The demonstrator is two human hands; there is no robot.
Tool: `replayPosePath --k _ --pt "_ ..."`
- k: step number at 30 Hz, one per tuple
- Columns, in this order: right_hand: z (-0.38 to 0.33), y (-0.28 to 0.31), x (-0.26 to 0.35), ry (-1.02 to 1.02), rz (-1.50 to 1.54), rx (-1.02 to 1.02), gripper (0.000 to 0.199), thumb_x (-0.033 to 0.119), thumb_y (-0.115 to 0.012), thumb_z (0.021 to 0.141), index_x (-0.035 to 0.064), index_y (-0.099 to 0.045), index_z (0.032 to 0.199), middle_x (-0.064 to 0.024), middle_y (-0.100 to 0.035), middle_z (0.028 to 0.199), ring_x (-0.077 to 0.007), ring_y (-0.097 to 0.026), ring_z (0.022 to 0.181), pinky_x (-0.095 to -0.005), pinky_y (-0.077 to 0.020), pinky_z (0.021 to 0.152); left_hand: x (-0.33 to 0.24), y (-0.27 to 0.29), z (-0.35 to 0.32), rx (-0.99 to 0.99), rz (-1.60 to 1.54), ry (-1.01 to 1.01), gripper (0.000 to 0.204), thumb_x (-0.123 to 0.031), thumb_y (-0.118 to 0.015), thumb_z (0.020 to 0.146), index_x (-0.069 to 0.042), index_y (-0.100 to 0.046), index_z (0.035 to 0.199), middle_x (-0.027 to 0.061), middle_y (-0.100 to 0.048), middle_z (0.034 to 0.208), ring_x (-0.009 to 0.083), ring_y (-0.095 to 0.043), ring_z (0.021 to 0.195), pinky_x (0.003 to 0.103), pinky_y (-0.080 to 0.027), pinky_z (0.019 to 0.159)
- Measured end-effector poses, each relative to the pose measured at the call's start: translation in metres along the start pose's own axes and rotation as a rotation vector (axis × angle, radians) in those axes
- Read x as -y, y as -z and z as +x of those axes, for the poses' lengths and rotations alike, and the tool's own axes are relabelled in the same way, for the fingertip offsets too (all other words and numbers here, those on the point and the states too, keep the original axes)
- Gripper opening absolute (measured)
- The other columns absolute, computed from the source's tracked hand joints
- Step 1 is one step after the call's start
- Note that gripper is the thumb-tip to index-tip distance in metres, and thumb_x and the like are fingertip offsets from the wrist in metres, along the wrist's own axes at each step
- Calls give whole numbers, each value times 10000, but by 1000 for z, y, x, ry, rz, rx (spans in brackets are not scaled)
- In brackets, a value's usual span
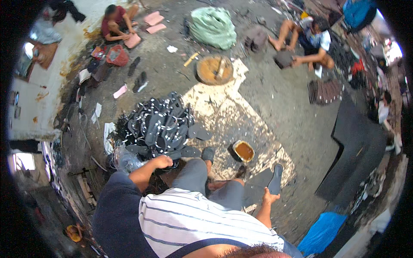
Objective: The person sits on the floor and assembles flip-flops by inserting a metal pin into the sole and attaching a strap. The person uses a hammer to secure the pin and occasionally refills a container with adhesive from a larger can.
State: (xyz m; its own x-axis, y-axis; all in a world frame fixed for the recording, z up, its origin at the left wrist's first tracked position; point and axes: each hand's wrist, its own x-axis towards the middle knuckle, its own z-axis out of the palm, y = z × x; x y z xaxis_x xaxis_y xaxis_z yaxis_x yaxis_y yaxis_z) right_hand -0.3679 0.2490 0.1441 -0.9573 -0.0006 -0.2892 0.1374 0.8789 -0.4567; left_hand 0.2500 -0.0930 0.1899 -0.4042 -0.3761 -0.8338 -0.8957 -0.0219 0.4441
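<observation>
My right hand (pixel 271 198) is closed round the lower end of a dark shoe sole (pixel 275 177), which stands up from the fingers beside my right knee. My left hand (pixel 163 162) is closed at the near edge of a heap of black sandals (pixel 157 122); what it holds, if anything, is too small to make out. Just ahead of my feet sits an open container of brown-orange liquid (pixel 244 151), perhaps glue. A flat dark sheet (pixel 257 185) lies under the sole, beside my right leg.
A round wooden block (pixel 211 70) stands on the stained pale sheet (pixel 258 122) ahead. A person (pixel 118 23) handles pink pieces at the far left; another person (pixel 316 41) holds a dark piece at the far right. Large black sheets (pixel 357 146) lie at right, near blue plastic (pixel 322 232).
</observation>
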Motion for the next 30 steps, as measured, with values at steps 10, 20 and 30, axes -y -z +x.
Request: replayPosePath --k 10,20,30 --pt "-47 -64 323 171 -49 254 1215 210 -940 661 -50 -125 1524 -369 -430 1403 -471 -532 1224 -487 -513 936 -40 130 -107 -477 -333 85 362 -347 -637 902 -91 -716 1146 142 -713 1127 314 -661 1068 397 -494 924" --pt "-14 -260 510 748 221 200 801 65 -763 809 -59 -271 1428 -243 -476 1301 -363 -517 1208 -431 -390 1070 -13 268 26 -456 -362 -68 372 -368 -669 907 -50 -718 1096 123 -722 1063 227 -675 985 373 -519 868" --pt "-65 -401 855 374 355 856 456 71 -535 884 62 -402 1321 -162 -570 1067 -275 -616 788 -376 -567 603 -72 565 101 -694 -673 27 380 -304 -659 948 -76 -673 1251 106 -708 1185 229 -657 1104 363 -500 965"
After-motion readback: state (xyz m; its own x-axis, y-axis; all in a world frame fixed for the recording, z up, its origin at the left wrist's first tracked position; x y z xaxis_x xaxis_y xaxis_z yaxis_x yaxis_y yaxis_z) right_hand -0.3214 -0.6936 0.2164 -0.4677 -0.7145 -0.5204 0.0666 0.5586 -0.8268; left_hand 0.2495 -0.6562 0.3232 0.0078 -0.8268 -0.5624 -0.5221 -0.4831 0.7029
